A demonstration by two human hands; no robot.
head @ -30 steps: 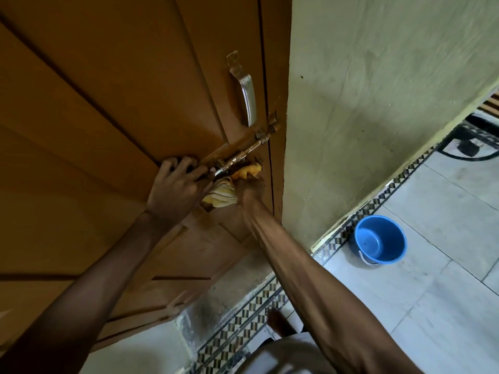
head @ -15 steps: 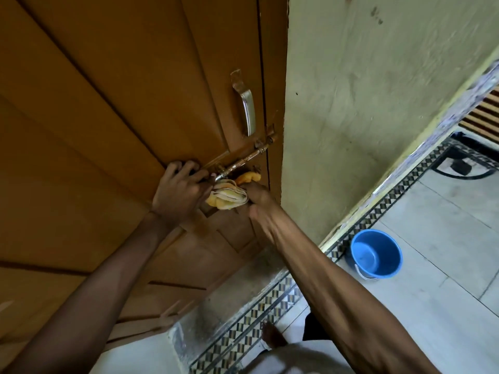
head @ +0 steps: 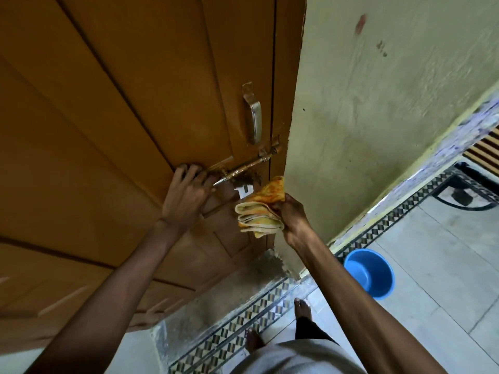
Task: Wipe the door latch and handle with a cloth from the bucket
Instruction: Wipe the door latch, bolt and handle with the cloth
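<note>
A brass sliding latch [head: 248, 165] runs slantwise across the brown wooden door [head: 121, 109], just below a silver pull handle [head: 253, 117]. My left hand [head: 186, 195] grips the latch's left end against the door. My right hand [head: 290, 214] holds a folded yellow-orange cloth [head: 260, 211] a little below and to the right of the latch, apart from it. A white tag on the door shows just above the cloth. The blue bucket [head: 368, 273] stands on the floor at the lower right; I see nothing inside it.
A pale green wall [head: 378, 103] meets the door's right edge. A patterned tile strip [head: 237, 327] borders the light floor tiles. My bare feet [head: 302, 309] stand near the doorstep. A black metal frame [head: 469, 190] sits at the far right.
My right hand has drawn the cloth down and to the right, off the latch. The left hand stays on the latch's end. The view has tilted, showing more wall.
</note>
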